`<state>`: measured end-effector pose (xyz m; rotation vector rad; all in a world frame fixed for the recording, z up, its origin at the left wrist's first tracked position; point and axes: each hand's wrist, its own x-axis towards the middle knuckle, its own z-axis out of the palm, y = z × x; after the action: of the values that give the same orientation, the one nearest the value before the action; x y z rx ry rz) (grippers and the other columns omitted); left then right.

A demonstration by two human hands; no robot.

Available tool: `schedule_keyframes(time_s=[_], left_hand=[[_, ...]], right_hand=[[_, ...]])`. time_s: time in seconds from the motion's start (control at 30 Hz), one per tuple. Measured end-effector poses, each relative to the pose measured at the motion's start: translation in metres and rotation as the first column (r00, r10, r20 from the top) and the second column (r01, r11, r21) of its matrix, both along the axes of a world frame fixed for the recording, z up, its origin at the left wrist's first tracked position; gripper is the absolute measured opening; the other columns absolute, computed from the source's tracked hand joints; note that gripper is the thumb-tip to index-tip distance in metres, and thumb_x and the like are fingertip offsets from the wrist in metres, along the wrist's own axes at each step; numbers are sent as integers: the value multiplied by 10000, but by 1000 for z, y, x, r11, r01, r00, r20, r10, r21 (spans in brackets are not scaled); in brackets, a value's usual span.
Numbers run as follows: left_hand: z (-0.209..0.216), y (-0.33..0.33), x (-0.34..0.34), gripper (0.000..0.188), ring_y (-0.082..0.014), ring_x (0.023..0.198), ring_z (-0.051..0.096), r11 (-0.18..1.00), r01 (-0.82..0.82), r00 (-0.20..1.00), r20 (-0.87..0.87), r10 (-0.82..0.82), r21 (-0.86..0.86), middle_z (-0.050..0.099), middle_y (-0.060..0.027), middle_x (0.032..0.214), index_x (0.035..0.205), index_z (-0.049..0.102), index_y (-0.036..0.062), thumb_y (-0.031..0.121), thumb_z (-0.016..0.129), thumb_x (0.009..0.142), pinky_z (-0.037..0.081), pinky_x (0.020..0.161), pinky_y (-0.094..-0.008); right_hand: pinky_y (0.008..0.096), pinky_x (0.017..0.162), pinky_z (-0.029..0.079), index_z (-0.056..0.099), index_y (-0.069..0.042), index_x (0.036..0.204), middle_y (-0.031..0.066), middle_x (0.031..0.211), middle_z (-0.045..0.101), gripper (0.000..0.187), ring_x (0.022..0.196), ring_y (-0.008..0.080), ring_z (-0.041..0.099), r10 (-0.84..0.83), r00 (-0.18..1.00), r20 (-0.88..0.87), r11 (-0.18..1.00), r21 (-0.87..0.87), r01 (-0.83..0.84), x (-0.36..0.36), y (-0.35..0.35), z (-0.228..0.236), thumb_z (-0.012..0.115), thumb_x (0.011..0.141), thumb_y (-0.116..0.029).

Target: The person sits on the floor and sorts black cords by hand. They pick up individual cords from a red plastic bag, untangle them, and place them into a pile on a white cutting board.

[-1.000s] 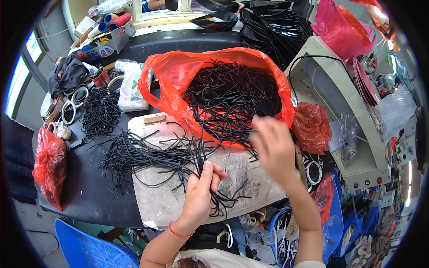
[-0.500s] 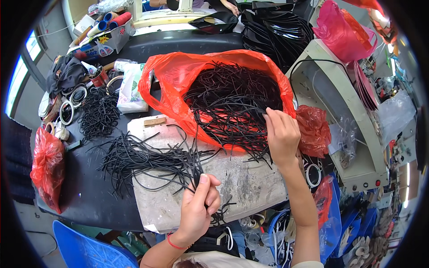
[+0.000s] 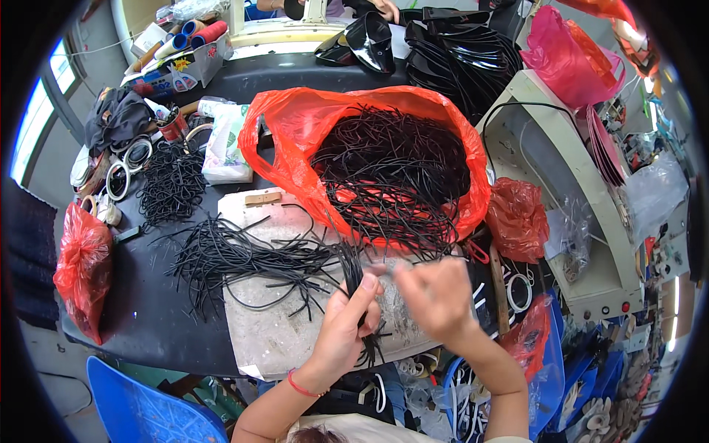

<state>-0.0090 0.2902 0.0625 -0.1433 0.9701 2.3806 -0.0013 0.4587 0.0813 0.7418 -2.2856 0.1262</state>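
Observation:
My left hand (image 3: pixel 346 325) is closed round a bundle of thin black cords (image 3: pixel 350 267), with the thumb on top and ends hanging below the fist. Just to its right, my right hand (image 3: pixel 437 299) is smeared by motion, its fingertips close to the bundle; whether it holds a cord does not show. Behind both hands an orange-red plastic bag (image 3: pixel 284 171) lies wide open, full of loose black cords (image 3: pixel 395 151), some spilling over its front edge. A second heap of black cords (image 3: pixel 240 258) lies left of my left hand, across a worn pale board (image 3: pixel 258 340).
A tissue pack (image 3: pixel 227 151), a tangle of black cord (image 3: pixel 171 181) and white rings (image 3: pixel 118 181) sit at the left. A tied red bag (image 3: pixel 83 258) hangs by the table's left edge. At right stands a beige machine frame (image 3: pixel 583 221). Another person's hand (image 3: pixel 385 9) shows at the far side.
My right hand has come from the cords in the bag down towards my left hand. The left hand has shifted slightly right, still gripping the bundle. A shiny black piece moved at the back.

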Motion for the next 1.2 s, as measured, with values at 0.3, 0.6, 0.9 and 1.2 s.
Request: schedule_keyframes(time_s=[0.3,0.6,0.9,1.2], left_hand=[[-10,-9,1,291,-22,557,413,945,-203,979,-87,187,-258,522,32,702,944,577,79,322,443,1031,298,468,-180],[51,-75,-2,287,-55,400,300,928,-373,916,-154,370,16,343,46,594,952,505,92,310,349,1056,259,365,-214],[33,-69,8,288,-30,423,225,994,-106,994,9,107,-39,305,64,572,933,541,73,285,384,1048,182,392,-211],[28,-60,10,294,-35,433,261,995,-90,996,-17,89,-45,330,55,581,946,544,59,283,385,1048,209,404,-207]], right_hand=[[300,519,324,614,5,1034,35,705,482,282,563,156,456,127,982,141,990,-84,-116,27,-13,-41,641,767,-83],[399,671,495,544,-16,1062,136,902,548,360,747,304,589,-277,828,487,832,-309,460,37,4,-54,724,826,-220],[391,702,469,527,5,1104,150,905,557,393,779,297,572,-376,629,681,643,-297,706,51,16,-37,732,812,-160],[368,645,498,600,18,952,155,825,619,137,696,305,631,-383,724,574,719,-307,623,29,11,-43,654,842,-44]])
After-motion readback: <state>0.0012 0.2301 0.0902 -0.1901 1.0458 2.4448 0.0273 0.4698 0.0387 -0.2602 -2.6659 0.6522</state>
